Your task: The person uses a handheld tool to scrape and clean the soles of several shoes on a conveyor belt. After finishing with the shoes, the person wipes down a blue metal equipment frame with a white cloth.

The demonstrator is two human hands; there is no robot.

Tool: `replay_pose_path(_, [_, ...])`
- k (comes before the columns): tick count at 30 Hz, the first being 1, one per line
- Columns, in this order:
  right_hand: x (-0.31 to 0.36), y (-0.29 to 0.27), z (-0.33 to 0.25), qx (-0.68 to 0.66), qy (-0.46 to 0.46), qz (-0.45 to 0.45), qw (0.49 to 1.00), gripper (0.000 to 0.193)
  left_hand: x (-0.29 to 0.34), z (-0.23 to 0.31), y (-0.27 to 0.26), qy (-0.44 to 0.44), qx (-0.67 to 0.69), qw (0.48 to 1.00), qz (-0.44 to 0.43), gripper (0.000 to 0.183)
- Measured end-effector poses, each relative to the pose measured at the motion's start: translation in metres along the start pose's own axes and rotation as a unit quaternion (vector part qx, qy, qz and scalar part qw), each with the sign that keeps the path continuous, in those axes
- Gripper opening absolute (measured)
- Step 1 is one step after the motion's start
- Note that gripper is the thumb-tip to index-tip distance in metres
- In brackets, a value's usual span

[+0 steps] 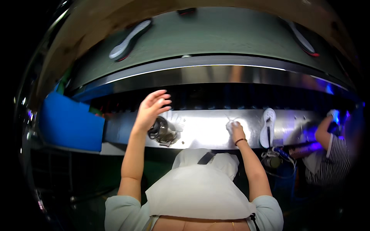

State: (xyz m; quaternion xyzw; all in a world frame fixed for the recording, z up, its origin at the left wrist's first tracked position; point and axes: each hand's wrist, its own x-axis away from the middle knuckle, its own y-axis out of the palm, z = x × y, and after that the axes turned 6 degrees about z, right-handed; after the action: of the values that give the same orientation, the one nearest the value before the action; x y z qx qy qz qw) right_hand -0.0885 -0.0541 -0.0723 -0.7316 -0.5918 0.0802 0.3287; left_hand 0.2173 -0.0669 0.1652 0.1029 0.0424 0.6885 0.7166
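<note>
Rag (231, 124) at centre of the steel bench (204, 133), clenched in the right hand (236, 131).
Left hand (151, 109) raised, fingers spread, holding nothing, above dark cables (161, 131); white shoe (267, 127) right of the rag, bare steel between; blue bin (69, 122) at the bench's left edge.

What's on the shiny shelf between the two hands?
In the head view, only bare shiny metal shelf lies between the left hand and the right hand; the dark tangled thing sits under the left hand.

Steel bench (208, 131) w/ white shoe (267, 127)
</note>
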Motion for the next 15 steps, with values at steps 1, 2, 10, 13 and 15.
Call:
replay_pose_path(1, [-0.007, 0.003, 0.012, 0.115, 0.005, -0.105, 0.988, 0.031, -0.002, 0.009, 0.000, 0.008, -0.002, 1.000, 0.013, 0.034])
replay_pose_path(2, [-0.005, 0.010, 0.029, 0.195, -0.138, -0.148, 0.960, 0.032, -0.005, 0.012, 0.003, 0.012, -0.006, 1.000, -0.003, 0.033])
replay_pose_path(10, [0.021, -0.038, 0.058, -0.247, 0.091, 0.060, 0.963, 0.024, -0.045, 0.028, 0.123, 0.091, -0.112, 0.963, -0.230, 0.031])
replay_pose_path(13, [0.022, -0.066, 0.088, -0.529, 0.287, 0.133, 0.787, 0.042, -0.062, 0.038, 0.200, 0.130, -0.156, 0.926, -0.318, 0.029])
replay_pose_path(15, [0.024, -0.077, 0.104, -0.620, 0.326, 0.154, 0.697, 0.050, -0.080, 0.033, 0.257, 0.246, -0.192, 0.880, -0.357, 0.029])
